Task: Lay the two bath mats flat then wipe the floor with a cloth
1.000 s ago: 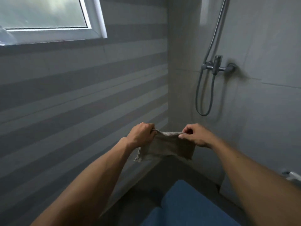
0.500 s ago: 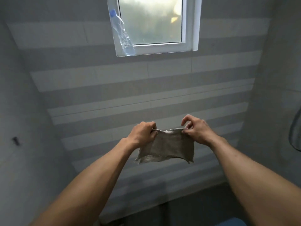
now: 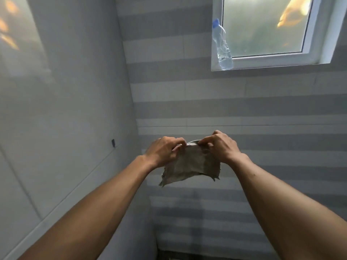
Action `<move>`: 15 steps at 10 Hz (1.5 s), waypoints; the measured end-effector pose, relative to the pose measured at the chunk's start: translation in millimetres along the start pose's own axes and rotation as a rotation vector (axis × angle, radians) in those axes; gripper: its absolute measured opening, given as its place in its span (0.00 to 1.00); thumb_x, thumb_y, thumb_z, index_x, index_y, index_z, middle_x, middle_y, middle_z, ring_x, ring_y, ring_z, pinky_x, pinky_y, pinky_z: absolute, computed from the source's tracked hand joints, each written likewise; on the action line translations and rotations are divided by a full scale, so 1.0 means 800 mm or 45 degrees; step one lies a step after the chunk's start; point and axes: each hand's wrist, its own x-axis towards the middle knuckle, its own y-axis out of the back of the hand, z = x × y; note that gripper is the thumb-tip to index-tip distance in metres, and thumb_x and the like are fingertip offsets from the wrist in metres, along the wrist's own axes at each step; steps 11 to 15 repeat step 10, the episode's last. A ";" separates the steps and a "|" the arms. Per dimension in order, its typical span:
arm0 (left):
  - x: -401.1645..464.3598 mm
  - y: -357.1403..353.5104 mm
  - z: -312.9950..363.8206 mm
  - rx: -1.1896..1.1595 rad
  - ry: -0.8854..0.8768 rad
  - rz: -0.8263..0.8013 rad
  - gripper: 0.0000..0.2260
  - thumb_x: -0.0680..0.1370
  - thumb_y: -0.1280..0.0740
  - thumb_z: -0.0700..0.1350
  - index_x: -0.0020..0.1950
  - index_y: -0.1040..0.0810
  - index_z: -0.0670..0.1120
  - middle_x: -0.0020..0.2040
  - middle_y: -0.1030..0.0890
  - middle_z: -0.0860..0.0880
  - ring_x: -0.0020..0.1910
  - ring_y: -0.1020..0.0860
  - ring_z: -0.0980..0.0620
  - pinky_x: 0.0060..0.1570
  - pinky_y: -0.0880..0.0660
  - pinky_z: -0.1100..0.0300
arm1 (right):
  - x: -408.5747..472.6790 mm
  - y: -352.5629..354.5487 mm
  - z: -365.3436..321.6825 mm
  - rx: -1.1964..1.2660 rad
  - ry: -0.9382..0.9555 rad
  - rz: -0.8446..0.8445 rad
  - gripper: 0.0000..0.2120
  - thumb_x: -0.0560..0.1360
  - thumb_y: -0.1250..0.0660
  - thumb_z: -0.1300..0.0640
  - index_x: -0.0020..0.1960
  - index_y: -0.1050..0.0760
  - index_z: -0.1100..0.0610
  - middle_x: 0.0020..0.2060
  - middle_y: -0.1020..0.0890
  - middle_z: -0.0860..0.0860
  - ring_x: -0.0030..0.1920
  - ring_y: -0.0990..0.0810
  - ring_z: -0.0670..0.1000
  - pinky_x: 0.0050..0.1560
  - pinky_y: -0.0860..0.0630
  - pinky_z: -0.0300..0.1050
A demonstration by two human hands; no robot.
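Hands are pinching a frayed grey cloth (image 3: 189, 166) by its top edge, left hand (image 3: 163, 152) and right hand (image 3: 221, 147) close together; fingertips are hiding behind fabric, mats lying outside the view.

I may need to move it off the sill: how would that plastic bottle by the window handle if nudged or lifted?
The plastic bottle looks thin-walled, crumpled and mostly empty, so it is probably light and would dent under the fingers. It stands tall, narrow and tilted against the window frame, so a nudge would likely tip it, and it may then roll.
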 end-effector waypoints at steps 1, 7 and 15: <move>-0.022 0.028 -0.025 0.412 0.034 -0.182 0.14 0.79 0.39 0.47 0.63 0.24 0.57 0.51 0.20 0.48 0.49 0.20 0.44 0.40 0.30 0.56 | 0.027 -0.018 -0.046 -0.012 0.117 -0.080 0.17 0.81 0.41 0.52 0.63 0.23 0.34 0.53 0.26 0.49 0.55 0.22 0.57 0.51 0.28 0.49; -0.075 0.045 -0.141 0.934 0.812 -0.484 0.16 0.80 0.45 0.33 0.64 0.24 0.41 0.62 0.21 0.42 0.60 0.21 0.42 0.54 0.25 0.52 | 0.159 -0.137 -0.258 -0.265 0.569 -0.354 0.17 0.82 0.44 0.45 0.71 0.30 0.39 0.60 0.28 0.56 0.58 0.23 0.62 0.55 0.26 0.55; -0.099 -0.028 -0.175 0.852 0.815 -0.711 0.16 0.82 0.45 0.38 0.66 0.25 0.44 0.64 0.22 0.45 0.62 0.23 0.45 0.54 0.26 0.53 | 0.146 -0.243 -0.278 -0.129 0.445 -0.591 0.23 0.80 0.38 0.59 0.74 0.35 0.47 0.59 0.29 0.59 0.56 0.23 0.64 0.56 0.24 0.57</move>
